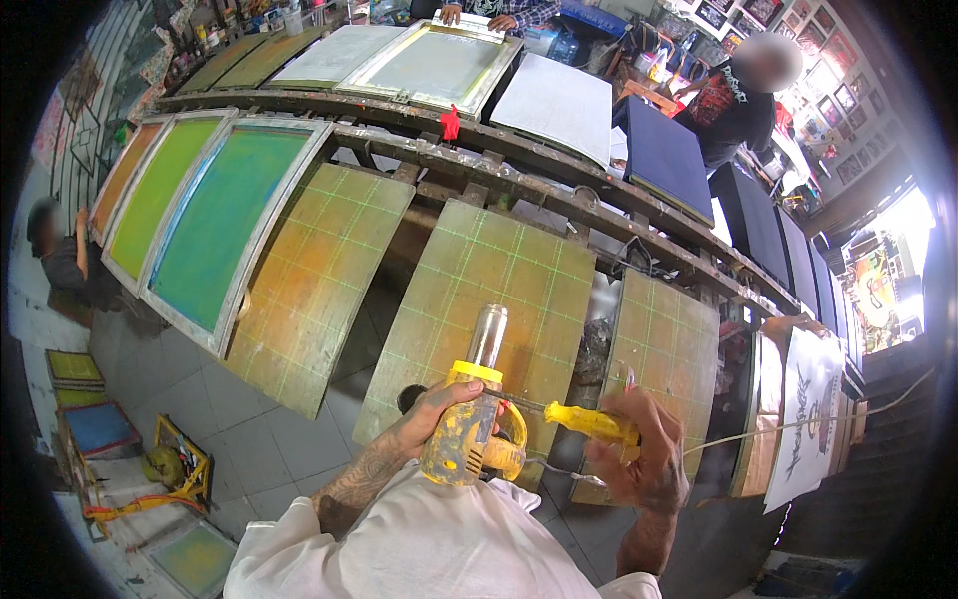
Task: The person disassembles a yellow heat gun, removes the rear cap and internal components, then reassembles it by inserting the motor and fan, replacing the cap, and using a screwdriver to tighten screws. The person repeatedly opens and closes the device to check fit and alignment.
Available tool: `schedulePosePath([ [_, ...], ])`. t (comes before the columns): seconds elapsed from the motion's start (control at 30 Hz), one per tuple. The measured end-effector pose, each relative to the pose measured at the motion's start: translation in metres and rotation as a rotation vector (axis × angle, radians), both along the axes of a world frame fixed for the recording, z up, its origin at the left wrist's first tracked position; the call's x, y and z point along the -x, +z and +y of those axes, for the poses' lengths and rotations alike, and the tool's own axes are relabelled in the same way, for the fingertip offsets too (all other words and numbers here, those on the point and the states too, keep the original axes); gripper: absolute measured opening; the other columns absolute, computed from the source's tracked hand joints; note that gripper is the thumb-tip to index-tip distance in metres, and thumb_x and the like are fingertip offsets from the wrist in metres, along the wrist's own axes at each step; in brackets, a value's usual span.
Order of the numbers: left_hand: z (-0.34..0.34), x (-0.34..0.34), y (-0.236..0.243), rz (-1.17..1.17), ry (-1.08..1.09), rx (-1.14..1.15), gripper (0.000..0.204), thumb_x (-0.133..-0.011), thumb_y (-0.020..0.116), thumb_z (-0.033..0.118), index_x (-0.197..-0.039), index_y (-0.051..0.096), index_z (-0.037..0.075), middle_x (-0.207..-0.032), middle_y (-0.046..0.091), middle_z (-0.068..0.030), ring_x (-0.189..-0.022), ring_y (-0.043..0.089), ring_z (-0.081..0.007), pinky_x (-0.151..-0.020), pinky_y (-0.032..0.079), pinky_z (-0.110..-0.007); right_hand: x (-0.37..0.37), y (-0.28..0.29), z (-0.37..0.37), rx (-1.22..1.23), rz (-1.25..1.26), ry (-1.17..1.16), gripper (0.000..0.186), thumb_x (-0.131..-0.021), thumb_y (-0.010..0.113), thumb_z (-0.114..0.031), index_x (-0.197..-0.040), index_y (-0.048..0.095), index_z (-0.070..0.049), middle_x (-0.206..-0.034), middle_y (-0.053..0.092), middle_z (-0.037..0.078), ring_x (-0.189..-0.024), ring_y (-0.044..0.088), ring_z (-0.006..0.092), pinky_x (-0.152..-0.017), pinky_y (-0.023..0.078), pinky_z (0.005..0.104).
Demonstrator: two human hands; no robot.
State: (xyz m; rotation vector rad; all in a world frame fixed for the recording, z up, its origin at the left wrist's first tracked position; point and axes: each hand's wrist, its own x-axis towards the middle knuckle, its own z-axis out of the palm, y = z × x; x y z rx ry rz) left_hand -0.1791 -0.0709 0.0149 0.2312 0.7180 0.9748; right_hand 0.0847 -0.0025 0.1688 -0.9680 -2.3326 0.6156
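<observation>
Here's the left hand (436, 417) wrapped round a paint-spotted yellow heat gun (454, 447), nozzle up, close to the white shirt (429, 544) and by the near end of a gridded board (479, 290). The right hand (644, 454) grips a yellow-handled screwdriver (591, 421), shaft reaching the gun just below its collar, so this looks like screwdriver work on the casing; the next move calls for a steady gun and a well-seated tip, though the tip's exact contact I can't tell.
</observation>
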Motion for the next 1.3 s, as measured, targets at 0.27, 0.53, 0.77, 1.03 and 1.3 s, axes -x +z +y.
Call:
schedulePosePath([
  [0.27, -0.001, 0.001, -0.001, 0.03, -0.007, -0.009, 0.054, -0.105, 0.06, 0.04, -0.139, 0.053, -0.001, -0.12, 0.07, -0.0164, -0.103, 0.074, -0.0246, -0.089, 0.064, -0.04, -0.005, 0.007, -0.001, 0.056, -0.055, 0.046, 0.027, -0.088, 0.083, -0.022, -0.104, 0.072, -0.004, -0.076, 0.072, 0.011, -0.064, 0.071, 0.0238, -0.063, 0.058, 0.0393],
  [0.53, -0.002, -0.002, 0.0, 0.06, 0.008, -0.017, 0.05, -0.104, 0.062, 0.038, -0.135, 0.056, -0.001, -0.114, 0.072, -0.0155, -0.1, 0.075, -0.023, -0.089, 0.064, -0.038, 0.009, 0.029, -0.006, 0.005, -0.266, 0.087, 0.027, -0.087, 0.084, -0.018, -0.106, 0.069, -0.006, -0.092, 0.071, 0.012, -0.074, 0.072, 0.024, -0.063, 0.058, 0.0413],
  [0.77, 0.0, 0.0, 0.0, 0.051, -0.002, -0.014, 0.051, -0.104, 0.063, 0.039, -0.135, 0.056, 0.0, -0.118, 0.071, -0.0169, -0.1, 0.075, -0.0229, -0.088, 0.064, -0.039, 0.009, 0.02, -0.011, -0.315, -0.417, 0.096, 0.028, -0.087, 0.076, -0.013, -0.112, 0.067, -0.007, -0.099, 0.064, 0.007, -0.079, 0.064, 0.0232, -0.068, 0.054, 0.0387],
  [1.03, 0.001, 0.002, 0.012, 0.114, -0.022, -0.019, 0.052, -0.102, 0.068, 0.042, -0.133, 0.056, 0.002, -0.111, 0.071, -0.0109, -0.096, 0.073, -0.0183, -0.085, 0.062, -0.035, 0.008, 0.021, -0.013, -0.564, -0.775, 0.24, 0.025, -0.084, 0.074, -0.016, -0.106, 0.065, -0.007, -0.092, 0.058, 0.008, -0.076, 0.061, 0.0198, -0.067, 0.051, 0.0394],
  [1.3, 0.01, 0.007, 0.037, 0.619, -0.111, -0.21, 0.065, -0.096, 0.074, 0.053, -0.134, 0.056, 0.004, -0.11, 0.065, -0.0064, -0.102, 0.065, -0.0141, -0.089, 0.055, -0.032, 0.003, 0.012, -0.007, 0.538, -0.356, -0.046, 0.02, -0.092, 0.073, -0.019, -0.097, 0.061, -0.004, -0.076, 0.057, 0.008, -0.077, 0.071, 0.0195, -0.068, 0.055, 0.042],
])
